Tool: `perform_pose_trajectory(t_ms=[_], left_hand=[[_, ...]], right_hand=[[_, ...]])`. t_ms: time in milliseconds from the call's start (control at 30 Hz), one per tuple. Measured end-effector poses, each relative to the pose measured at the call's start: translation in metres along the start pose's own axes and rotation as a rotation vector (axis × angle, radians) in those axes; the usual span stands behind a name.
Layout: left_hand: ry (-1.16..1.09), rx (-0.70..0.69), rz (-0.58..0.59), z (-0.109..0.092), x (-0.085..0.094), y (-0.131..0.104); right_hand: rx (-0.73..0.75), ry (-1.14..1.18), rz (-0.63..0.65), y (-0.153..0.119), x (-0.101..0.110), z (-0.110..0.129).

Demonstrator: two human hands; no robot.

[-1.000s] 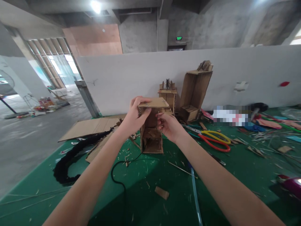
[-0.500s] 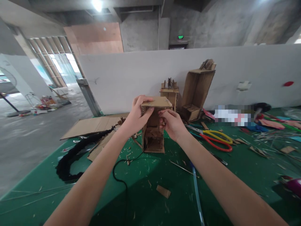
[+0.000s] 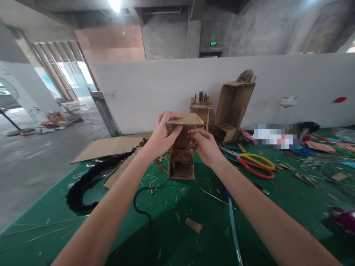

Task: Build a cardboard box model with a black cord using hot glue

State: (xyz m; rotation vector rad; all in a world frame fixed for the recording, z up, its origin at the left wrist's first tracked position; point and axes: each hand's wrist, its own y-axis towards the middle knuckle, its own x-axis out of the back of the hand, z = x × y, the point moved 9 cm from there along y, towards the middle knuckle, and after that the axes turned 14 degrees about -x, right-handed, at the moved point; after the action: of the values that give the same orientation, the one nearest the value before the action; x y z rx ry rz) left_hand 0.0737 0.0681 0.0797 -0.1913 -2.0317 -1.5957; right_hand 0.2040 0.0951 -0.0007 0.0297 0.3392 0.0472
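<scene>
An open-fronted cardboard box (image 3: 186, 119) stands upright on the green table in the middle of the view. My left hand (image 3: 165, 133) grips its upper left corner, fingers over the top and thumb inside the front edge. At the right side of the opening, my right hand (image 3: 202, 143) pinches a thin dark strand (image 3: 189, 142) that hangs down inside the box. A black cord (image 3: 142, 211) runs from the foot of the box toward the front of the table. Inside the lower part is a small cardboard compartment (image 3: 182, 169).
Behind stand a smaller cardboard piece (image 3: 200, 107) and a tall cardboard box (image 3: 235, 105). Red-handled scissors (image 3: 257, 170) and yellow-handled ones (image 3: 262, 158) lie right. A black fuzzy strip (image 3: 76, 194) and flat cardboard (image 3: 111, 147) are left; a blue tube (image 3: 234, 232) lies in front.
The thin dark strand between my right fingers now shows more clearly, hanging lower in the opening. My left hand keeps its hold on the box.
</scene>
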Motion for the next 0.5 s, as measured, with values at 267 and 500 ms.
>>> perform_pose_trajectory(t_ms=[267,500], left_hand=[[-0.018,0.025,0.019,-0.001,-0.001,-0.001],[-0.018,0.03,0.017,0.001,-0.002,-0.001]], right_hand=[[0.228,-0.19,-0.004,-0.004,-0.003,0.039],[0.151,-0.447,0.03,0.003,0.002,0.025]])
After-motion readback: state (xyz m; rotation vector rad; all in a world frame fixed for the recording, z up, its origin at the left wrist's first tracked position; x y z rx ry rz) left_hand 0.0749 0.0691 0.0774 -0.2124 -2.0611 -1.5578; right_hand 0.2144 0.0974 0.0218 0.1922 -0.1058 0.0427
